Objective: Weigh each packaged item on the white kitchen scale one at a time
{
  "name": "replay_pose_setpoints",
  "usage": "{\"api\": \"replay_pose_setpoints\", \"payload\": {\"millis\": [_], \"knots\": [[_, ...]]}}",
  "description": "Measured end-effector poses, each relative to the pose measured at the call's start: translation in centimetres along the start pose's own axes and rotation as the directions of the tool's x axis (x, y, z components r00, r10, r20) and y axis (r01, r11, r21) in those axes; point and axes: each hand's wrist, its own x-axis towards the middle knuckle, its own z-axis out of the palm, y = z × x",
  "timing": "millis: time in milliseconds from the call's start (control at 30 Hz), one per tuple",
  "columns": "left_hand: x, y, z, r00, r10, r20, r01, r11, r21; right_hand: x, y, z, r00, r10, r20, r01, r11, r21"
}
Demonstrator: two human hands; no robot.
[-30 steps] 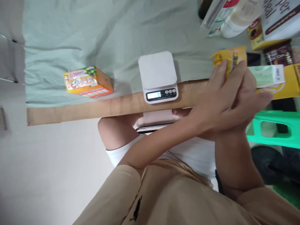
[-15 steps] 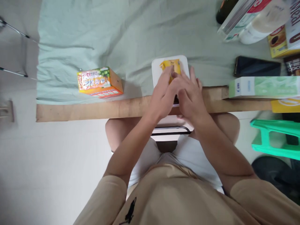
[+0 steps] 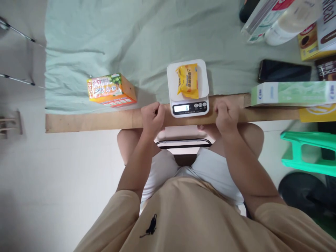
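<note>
A white kitchen scale (image 3: 172, 87) with a lit display stands at the table's front edge. On its platform lies a small yellow wrapped packet (image 3: 188, 81) with dark print. My left hand (image 3: 153, 117) is closed in a fist on the wooden edge, left of the scale and apart from it. To the right of the scale, my right hand (image 3: 227, 113) also rests closed on the edge. Nothing shows in either fist. The digits on the display are too small to read for certain.
An orange box (image 3: 111, 90) stands on the green cloth (image 3: 141, 38) at the left. To the right are a black phone (image 3: 285, 71), a pale green box (image 3: 296, 93), and a white bottle (image 3: 291, 26) among other packages. A green stool (image 3: 309, 152) stands below on the right.
Both hands have let go of the yellow packet and drawn apart to either side of the scale, closing into fists. The packet stays on the platform, and the scale's display is now uncovered.
</note>
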Motion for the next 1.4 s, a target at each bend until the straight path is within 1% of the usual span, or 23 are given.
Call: {"api": "replay_pose_setpoints", "payload": {"millis": [233,367,533,700,833,1200,1267,1333,1400], "knots": [[-0.16,0.02,0.46,0.997,0.050,0.052,-0.058,0.982,0.177,0.33,0.35,0.19,1.000,-0.009,0.008,0.010,0.999,-0.046],[-0.24,0.04,0.61,0.997,0.043,0.069,-0.058,0.970,0.237,0.35,0.41,0.32,1.000,-0.022,0.005,0.023,0.995,-0.093],[-0.15,-0.05,0.78,0.997,0.036,0.063,-0.053,0.957,0.285,0.36,0.41,0.46,1.000,-0.007,0.018,0.009,0.992,-0.130],[-0.10,-0.15,0.78,0.996,0.054,0.071,-0.073,0.955,0.289,0.41,0.36,0.46,1.000,0.012,0.024,-0.008,0.987,-0.162],[-0.13,-0.15,0.76,0.996,0.048,0.070,-0.066,0.953,0.296,0.44,0.35,0.47,0.999,0.027,0.034,-0.019,0.979,-0.204],[-0.15,-0.16,0.98,0.996,0.056,0.063,-0.072,0.949,0.307,0.29,0.38,0.36,0.997,0.020,0.076,0.003,0.957,-0.290],[-0.18,-0.16,0.96,0.997,0.045,0.058,-0.060,0.954,0.294,0.27,0.39,0.35,0.997,0.008,0.080,0.016,0.957,-0.289],[-0.16,-0.06,0.92,0.999,0.012,0.046,-0.023,0.967,0.254,0.27,0.48,0.33,0.997,-0.002,0.079,0.024,0.961,-0.276],[0.03,0.32,1.01,1.000,-0.031,0.000,0.030,0.981,0.194,0.28,0.66,0.27,0.997,-0.014,0.071,0.031,0.967,-0.252]]}}
